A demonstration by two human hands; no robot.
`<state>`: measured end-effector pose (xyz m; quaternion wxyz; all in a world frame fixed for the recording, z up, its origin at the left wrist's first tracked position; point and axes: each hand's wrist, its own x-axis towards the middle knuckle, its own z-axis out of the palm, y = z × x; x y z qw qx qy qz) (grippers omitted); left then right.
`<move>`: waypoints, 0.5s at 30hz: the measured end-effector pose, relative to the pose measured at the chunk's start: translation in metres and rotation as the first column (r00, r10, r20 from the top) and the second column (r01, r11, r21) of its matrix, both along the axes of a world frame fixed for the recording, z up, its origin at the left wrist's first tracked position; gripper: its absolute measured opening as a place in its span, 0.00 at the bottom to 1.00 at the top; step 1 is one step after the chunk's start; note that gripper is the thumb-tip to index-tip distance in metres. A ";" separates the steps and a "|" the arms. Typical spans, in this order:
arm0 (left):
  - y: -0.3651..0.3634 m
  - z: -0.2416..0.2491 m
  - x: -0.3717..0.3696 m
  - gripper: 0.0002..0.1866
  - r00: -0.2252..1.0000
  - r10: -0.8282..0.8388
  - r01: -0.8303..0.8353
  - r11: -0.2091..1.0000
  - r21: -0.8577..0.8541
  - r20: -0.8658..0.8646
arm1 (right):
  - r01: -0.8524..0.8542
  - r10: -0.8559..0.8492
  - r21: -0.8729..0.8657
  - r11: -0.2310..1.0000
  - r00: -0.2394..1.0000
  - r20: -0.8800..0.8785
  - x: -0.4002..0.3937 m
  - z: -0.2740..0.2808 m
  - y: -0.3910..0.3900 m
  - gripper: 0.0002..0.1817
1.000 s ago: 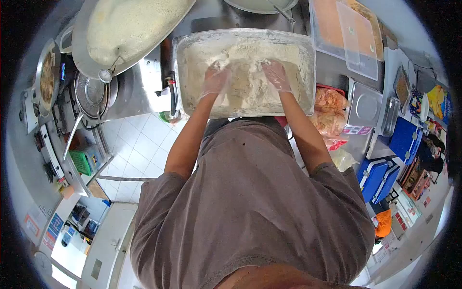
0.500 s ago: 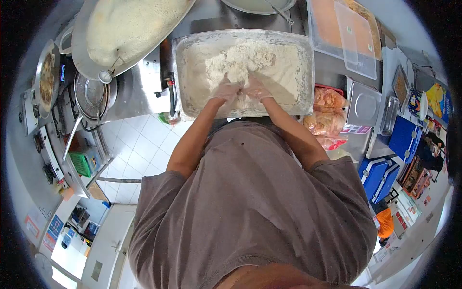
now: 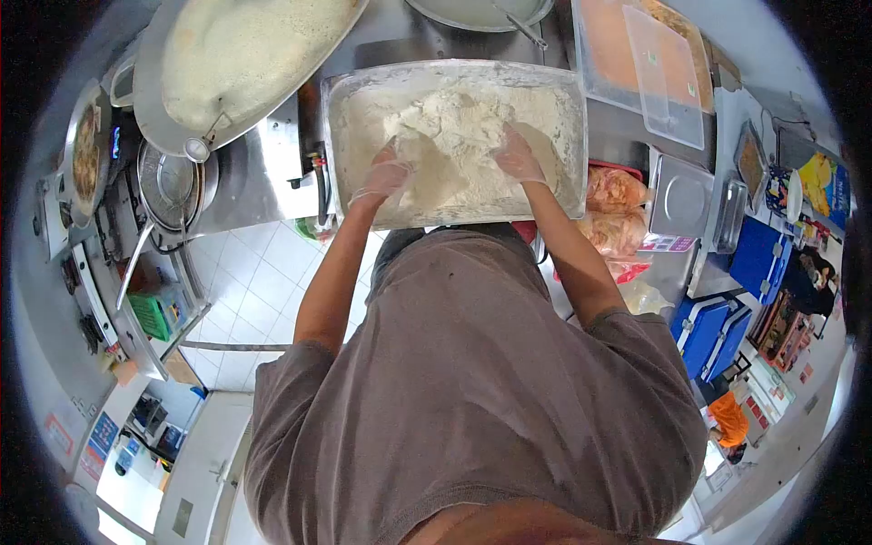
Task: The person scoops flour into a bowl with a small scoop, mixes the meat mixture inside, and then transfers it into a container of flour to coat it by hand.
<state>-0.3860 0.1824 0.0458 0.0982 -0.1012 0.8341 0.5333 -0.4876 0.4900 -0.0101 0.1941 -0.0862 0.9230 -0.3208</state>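
A large rectangular tub (image 3: pixel 583 136) holds pale flour (image 3: pixel 454 186), with floury lumps heaped toward its far side. My left hand (image 3: pixel 389 173), in a clear plastic glove, is at the left of the heap, above the flour; its fingers are blurred against the powder. On the heap's right side is my right hand (image 3: pixel 518 158), gloved too, with its fingertips against the lumps. Whether either hand holds any flour cannot be made out.
A big pan of frothy liquid (image 3: pixel 309 68) stands at the upper left, beside a strainer (image 3: pixel 170 186). Clear-lidded containers (image 3: pixel 604 50), bagged meat (image 3: pixel 613 227) and a metal scale (image 3: pixel 681 195) are on the right. A person in orange (image 3: pixel 728 420) is far off.
My hands have moved apart from the middle of the tub, the left one leftward and the right one rightward and slightly up. The view has shifted a little.
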 end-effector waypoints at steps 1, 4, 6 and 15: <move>0.001 0.003 -0.004 0.33 1.000 -0.015 0.015 1.000 -0.005 0.004 | 0.001 -0.003 0.031 1.000 0.998 0.066 -0.002 0.014 -0.006 0.35; 0.014 0.038 -0.022 0.33 0.989 0.043 -0.019 0.986 -0.164 0.142 | 0.026 -0.052 0.223 0.974 0.992 0.114 -0.002 0.078 -0.025 0.36; 0.016 0.025 -0.025 0.31 0.993 0.112 -0.085 0.884 -0.459 0.032 | 0.019 -0.076 0.316 0.949 0.983 0.167 -0.007 0.107 -0.035 0.37; 0.015 -0.125 -0.047 0.40 0.965 -0.165 0.238 0.876 -0.419 0.202 | -0.196 0.190 0.268 0.943 0.981 0.051 -0.042 0.087 -0.026 0.35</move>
